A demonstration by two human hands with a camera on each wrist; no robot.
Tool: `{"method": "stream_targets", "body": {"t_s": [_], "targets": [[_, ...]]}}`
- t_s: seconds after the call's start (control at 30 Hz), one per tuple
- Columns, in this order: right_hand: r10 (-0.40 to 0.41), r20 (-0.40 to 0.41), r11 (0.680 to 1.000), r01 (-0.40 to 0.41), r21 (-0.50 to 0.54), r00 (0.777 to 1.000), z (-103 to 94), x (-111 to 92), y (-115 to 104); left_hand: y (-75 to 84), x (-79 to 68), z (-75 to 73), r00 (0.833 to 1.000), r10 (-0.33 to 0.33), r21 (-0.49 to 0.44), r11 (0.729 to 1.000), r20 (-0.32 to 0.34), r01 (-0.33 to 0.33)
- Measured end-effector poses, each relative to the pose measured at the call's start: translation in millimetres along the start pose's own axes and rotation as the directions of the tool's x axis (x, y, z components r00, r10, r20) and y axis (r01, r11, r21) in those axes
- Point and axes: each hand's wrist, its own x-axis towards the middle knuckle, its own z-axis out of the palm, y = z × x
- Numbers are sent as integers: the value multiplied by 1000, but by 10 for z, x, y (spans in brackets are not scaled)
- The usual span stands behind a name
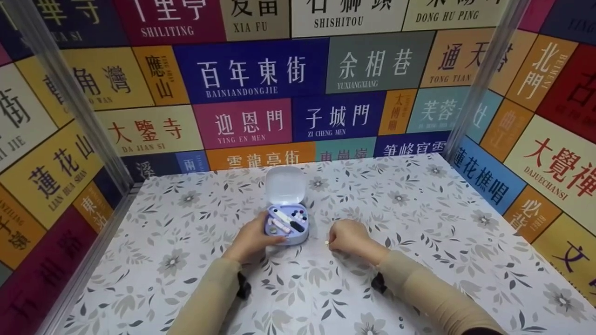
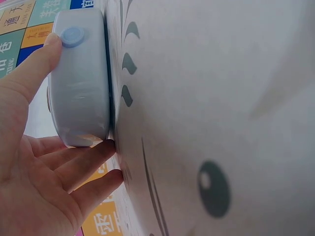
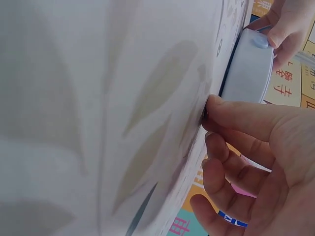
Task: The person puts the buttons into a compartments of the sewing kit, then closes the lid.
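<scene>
A pale blue sewing kit box [image 1: 292, 239] stands on the table, its white lid [image 1: 286, 185] raised. Inside lie a white-and-black tool [image 1: 289, 218], small pale pieces and several dark and coloured beads [image 1: 299, 215]. My left hand [image 1: 253, 238] grips the box at its left side. In the left wrist view the thumb lies beside the round front button [image 2: 73, 36], with the fingers round the side. Right of the box, my right hand [image 1: 350, 238] pinches a tiny pale piece [image 1: 327, 242] between thumb and forefinger, fingertips right at the tabletop; its kind cannot be made out.
A white cloth with grey flowers and leaves covers the table [image 1: 172, 284]. Panels with printed place names [image 1: 253, 70] stand behind and at both sides, with clear corner posts [image 1: 479, 79]. Dark bands [image 1: 243, 284] sit at both wrists.
</scene>
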Motion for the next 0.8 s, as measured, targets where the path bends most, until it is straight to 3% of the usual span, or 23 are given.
{"method": "stream_targets", "body": {"t_s": [0.2,0.33,0.53,0.67,0.8], "targets": [[48,46,991,-53,125,998,6,29,63,-7,14,-5,1000,-7,-7,1000,-3,7],[43,81,957,-65,283,996,15,44,134,-16,15,-2,1000,8,12,1000,-3,-8],[42,96,846,-86,526,995,-47,111,220,-20,21,0,999,34,46,998,-1,-34],[114,99,779,-151,609,989,-117,176,245,-14,23,-5,1000,25,32,999,3,-25],[188,119,685,-217,696,975,-188,227,261,-15,25,-5,1000,25,27,999,5,-25]]}}
